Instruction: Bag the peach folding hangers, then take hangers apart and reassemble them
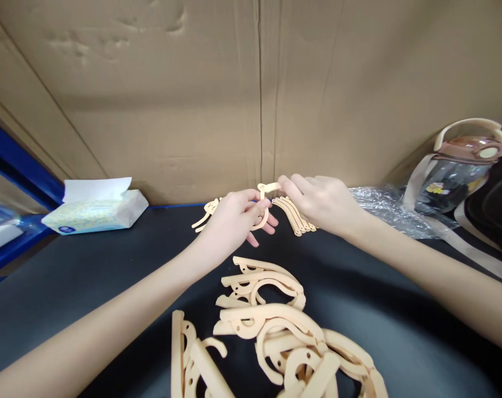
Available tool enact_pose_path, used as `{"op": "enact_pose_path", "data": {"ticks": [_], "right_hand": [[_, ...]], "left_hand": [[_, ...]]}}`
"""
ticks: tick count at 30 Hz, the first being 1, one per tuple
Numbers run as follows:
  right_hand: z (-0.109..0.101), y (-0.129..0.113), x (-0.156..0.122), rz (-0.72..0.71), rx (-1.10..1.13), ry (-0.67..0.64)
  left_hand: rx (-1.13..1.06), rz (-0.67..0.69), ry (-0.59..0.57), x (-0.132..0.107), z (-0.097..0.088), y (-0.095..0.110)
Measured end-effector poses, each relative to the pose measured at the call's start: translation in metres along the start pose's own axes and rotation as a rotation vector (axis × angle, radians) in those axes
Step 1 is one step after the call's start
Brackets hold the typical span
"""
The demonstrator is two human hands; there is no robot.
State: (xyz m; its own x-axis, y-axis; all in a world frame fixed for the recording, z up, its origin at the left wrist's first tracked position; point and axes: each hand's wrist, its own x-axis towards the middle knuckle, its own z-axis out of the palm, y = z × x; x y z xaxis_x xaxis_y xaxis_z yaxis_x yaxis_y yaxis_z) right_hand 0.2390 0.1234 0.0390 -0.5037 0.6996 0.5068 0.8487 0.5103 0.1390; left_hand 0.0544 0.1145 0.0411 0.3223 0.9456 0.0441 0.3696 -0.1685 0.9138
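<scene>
Nearest, a loose heap of beige pieces (271, 331) lies on the dark counter (89, 276). Beyond it both hands close on one curved piece (262, 194). The left hand (234, 221) pinches its hooked end, which points down. The right hand (321, 202) pinches its flat arm, running roughly sideways. A neat stack (296, 218) lies just behind.

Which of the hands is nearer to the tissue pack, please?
Left. The left hand, gripping a beige hook piece, sits right of the tissue pack; the right hand, pinching the same piece, is farther right.
</scene>
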Motion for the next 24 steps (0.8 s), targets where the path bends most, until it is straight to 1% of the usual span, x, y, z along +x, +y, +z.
{"op": "enact_pose_path", "data": {"ticks": [1,4,7,10,12,15,19,22,24], "right_hand": [[0.002,-0.002,0.0,0.057,0.053,-0.05],[0.009,-0.002,0.002,0.263,0.355,-0.15],[0.011,0.008,0.008,0.365,0.575,-0.217],[0.011,0.024,0.013,0.472,0.766,-0.232],[0.013,0.034,0.013,0.532,0.856,-0.223],[0.018,0.041,0.011,0.578,0.953,-0.253],[0.029,0.037,0.007,0.572,1.036,-0.322],[0.037,0.03,0.006,0.567,1.062,-0.33],[0.04,0.027,0.006,0.569,1.071,-0.305]], "left_hand": [[-0.017,-0.005,0.0,0.001,0.003,0.0],[-0.06,-0.023,0.016,0.008,0.008,-0.003],[-0.101,-0.054,0.06,0.02,0.008,-0.008],[-0.127,-0.109,0.108,0.035,0.005,-0.015],[-0.119,-0.16,0.112,0.043,0.005,-0.02],[-0.082,-0.23,0.073,0.05,0.009,-0.026],[-0.032,-0.271,0.05,0.052,0.021,-0.031],[0.031,-0.251,0.051,0.053,0.026,-0.034],[0.107,-0.192,0.054,0.053,0.025,-0.036]]}}
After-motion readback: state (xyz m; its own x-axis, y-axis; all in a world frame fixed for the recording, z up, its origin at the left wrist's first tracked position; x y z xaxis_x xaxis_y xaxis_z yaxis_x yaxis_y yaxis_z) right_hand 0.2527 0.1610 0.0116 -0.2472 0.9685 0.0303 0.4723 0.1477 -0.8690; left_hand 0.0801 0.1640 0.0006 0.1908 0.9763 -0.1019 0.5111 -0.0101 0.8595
